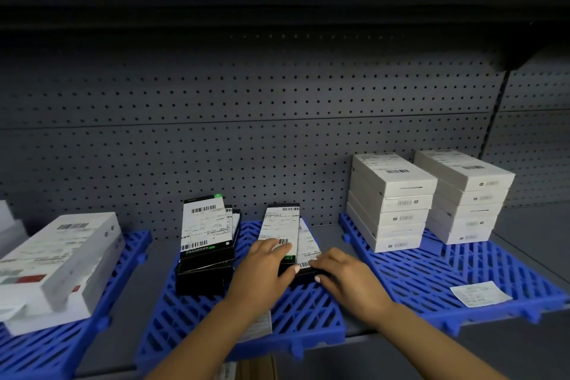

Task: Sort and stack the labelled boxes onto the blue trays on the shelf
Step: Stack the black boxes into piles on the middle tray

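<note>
Squaring a stack. Left hand (265, 259) and right hand (342, 274), each grip grasping the near end of the black labelled boxes (282, 231) mid-right on the middle blue tray (308, 318); align edges before letting go.

A gray metal shelf (524, 225) runs across. Behind it stands a gray back wall full of little round holes (246, 120). Another dark shelf (277, 0) hangs above, casting shadow.

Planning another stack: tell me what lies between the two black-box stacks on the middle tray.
Head view: only bare blue tray grid lies between the left black stack and the right black stack under both hands.
</note>
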### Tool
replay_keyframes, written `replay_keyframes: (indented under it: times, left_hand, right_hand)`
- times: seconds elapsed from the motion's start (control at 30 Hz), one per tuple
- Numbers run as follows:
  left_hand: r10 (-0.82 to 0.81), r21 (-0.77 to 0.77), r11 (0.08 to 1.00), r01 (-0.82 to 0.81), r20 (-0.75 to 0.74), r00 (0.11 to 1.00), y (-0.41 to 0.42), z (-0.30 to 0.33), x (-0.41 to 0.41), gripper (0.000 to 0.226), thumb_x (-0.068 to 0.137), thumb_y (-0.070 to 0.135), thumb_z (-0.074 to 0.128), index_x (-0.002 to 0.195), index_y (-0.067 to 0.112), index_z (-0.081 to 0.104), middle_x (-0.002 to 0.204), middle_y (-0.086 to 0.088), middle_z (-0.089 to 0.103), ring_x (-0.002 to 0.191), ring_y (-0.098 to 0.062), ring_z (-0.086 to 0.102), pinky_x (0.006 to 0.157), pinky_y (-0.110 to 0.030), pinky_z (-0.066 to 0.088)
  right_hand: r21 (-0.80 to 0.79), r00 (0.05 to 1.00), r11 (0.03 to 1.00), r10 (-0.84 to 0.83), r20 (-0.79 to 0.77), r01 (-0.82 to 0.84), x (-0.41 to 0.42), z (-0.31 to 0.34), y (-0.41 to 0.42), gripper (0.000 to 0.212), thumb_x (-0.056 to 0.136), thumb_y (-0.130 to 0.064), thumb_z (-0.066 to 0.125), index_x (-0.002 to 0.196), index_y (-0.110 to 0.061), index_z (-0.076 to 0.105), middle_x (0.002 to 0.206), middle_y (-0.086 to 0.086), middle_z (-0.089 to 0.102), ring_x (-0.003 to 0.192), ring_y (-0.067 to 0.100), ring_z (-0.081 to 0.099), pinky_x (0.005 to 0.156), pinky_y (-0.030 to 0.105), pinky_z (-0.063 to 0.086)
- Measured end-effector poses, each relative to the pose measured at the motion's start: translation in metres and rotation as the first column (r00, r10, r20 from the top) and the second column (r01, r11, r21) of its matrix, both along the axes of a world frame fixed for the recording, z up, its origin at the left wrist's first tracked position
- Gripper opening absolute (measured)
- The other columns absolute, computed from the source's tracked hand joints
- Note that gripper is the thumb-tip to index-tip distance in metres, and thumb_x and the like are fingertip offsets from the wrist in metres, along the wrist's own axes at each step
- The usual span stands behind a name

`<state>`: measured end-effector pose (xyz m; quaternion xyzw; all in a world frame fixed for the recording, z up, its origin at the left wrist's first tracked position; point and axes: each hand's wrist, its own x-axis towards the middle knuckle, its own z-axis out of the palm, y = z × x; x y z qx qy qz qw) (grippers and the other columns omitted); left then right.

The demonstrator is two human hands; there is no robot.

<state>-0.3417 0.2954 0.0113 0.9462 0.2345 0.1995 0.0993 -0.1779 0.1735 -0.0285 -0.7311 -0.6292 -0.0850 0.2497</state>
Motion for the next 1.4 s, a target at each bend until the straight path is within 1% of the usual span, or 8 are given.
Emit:
replay_keyframes:
  times: [0.3, 0.5, 0.8, 1.0, 1.07, 1.17, 1.27, 1.4]
  left_hand:
    - [-0.062, 0.066, 0.997, 0.051, 0.184, 0.981, -0.017, 0.018, -0.003, 0.048, 0.095, 0.044, 0.045, 0.140, 0.027, 0.044, 0.143, 0.015, 0.041, 0.135, -0.002, 0.024, 0.106, -0.012, 0.017]
    - [-0.056, 0.292, 0.955, -0.058, 0.367, 0.929, -0.014, 0.047, -0.018, 0.046, 0.083, 0.042, 0.047, 0.110, 0.012, 0.070, 0.117, 0.001, 0.066, 0.115, -0.018, 0.053, 0.095, -0.039, 0.048]
    - [0.295, 0.276, 0.895, -0.350, 0.223, 0.929, 0.020, 0.051, -0.062, 0.033, 0.078, 0.033, 0.064, 0.095, 0.006, 0.074, 0.098, -0.006, 0.072, 0.097, -0.028, 0.066, 0.080, -0.043, 0.056]
    - [0.376, 0.293, 0.867, -0.402, 0.144, 0.915, 0.016, 0.049, -0.068, 0.036, 0.079, 0.038, 0.070, 0.107, 0.016, 0.070, 0.112, -0.002, 0.068, 0.113, -0.028, 0.059, 0.095, -0.059, 0.042]
    - [0.246, 0.368, 0.877, -0.308, 0.204, 0.947, 0.003, 0.050, -0.065, 0.033, 0.084, 0.040, 0.057, 0.108, 0.020, 0.069, 0.112, 0.001, 0.067, 0.114, -0.026, 0.058, 0.100, -0.061, 0.036]
    - [-0.117, 0.375, 0.927, 0.002, 0.284, 0.952, -0.023, 0.041, -0.052, 0.029, 0.088, 0.030, 0.050, 0.108, 0.020, 0.069, 0.111, 0.005, 0.066, 0.110, -0.015, 0.057, 0.105, -0.043, 0.039]
    - [-0.159, 0.159, 0.977, 0.138, 0.124, 0.979, -0.039, 0.035, -0.035, 0.038, 0.094, 0.029, 0.046, 0.129, 0.021, 0.057, 0.131, 0.004, 0.056, 0.122, -0.013, 0.047, 0.104, -0.028, 0.038]
    - [-0.055, 0.079, 0.994, 0.082, -0.294, 0.954, -0.021, 0.022, -0.010, 0.049, 0.097, 0.036, 0.044, 0.141, 0.014, 0.041, 0.147, -0.007, 0.039, 0.131, -0.025, 0.039, 0.108, -0.035, 0.032]
  right_hand:
    - [0.019, 1.000, 1.000, 0.018, -0.016, -0.018, -0.002, -0.002, -0.009, 0.030, 0.092, -0.031, 0.054, 0.122, -0.029, 0.060, 0.112, -0.011, 0.055, 0.101, 0.010, 0.057, 0.084, 0.025, 0.048]
    - [-0.016, 1.000, 1.000, 0.014, -0.026, -0.014, 0.000, 0.002, -0.006, 0.032, 0.095, -0.032, 0.053, 0.126, -0.028, 0.058, 0.115, -0.011, 0.052, 0.105, 0.008, 0.054, 0.087, 0.020, 0.044]
    - [-0.011, 0.999, 1.000, 0.021, -0.031, -0.021, -0.008, 0.004, 0.007, 0.030, 0.094, -0.029, 0.055, 0.124, -0.025, 0.060, 0.115, -0.010, 0.055, 0.102, 0.011, 0.057, 0.084, 0.020, 0.044]
    - [0.036, 0.999, 0.999, 0.031, 0.013, -0.031, -0.013, 0.000, 0.009, 0.029, 0.088, -0.018, 0.064, 0.116, -0.024, 0.064, 0.107, -0.008, 0.061, 0.096, 0.015, 0.061, 0.080, 0.027, 0.050]
    - [0.042, 0.999, 0.998, 0.038, 0.022, -0.038, -0.013, -0.001, 0.006, 0.031, 0.088, -0.016, 0.064, 0.118, -0.024, 0.063, 0.110, -0.008, 0.062, 0.098, 0.016, 0.061, 0.082, 0.028, 0.051]
    - [0.026, 0.999, 0.999, 0.046, -0.006, -0.046, -0.016, -0.002, -0.001, 0.034, 0.091, -0.019, 0.057, 0.124, -0.029, 0.057, 0.119, -0.011, 0.060, 0.108, 0.011, 0.056, 0.092, 0.028, 0.046]
    - [0.017, 0.991, 0.999, 0.054, -0.125, -0.052, -0.022, 0.003, -0.010, 0.037, 0.094, -0.018, 0.052, 0.128, -0.031, 0.054, 0.124, -0.016, 0.056, 0.116, 0.003, 0.048, 0.099, 0.015, 0.036]
    - [-0.011, 0.986, 1.000, 0.026, -0.166, -0.028, -0.023, 0.008, -0.019, 0.045, 0.093, -0.013, 0.054, 0.133, -0.032, 0.049, 0.122, -0.026, 0.041, 0.116, -0.008, 0.034, 0.094, -0.005, 0.014]
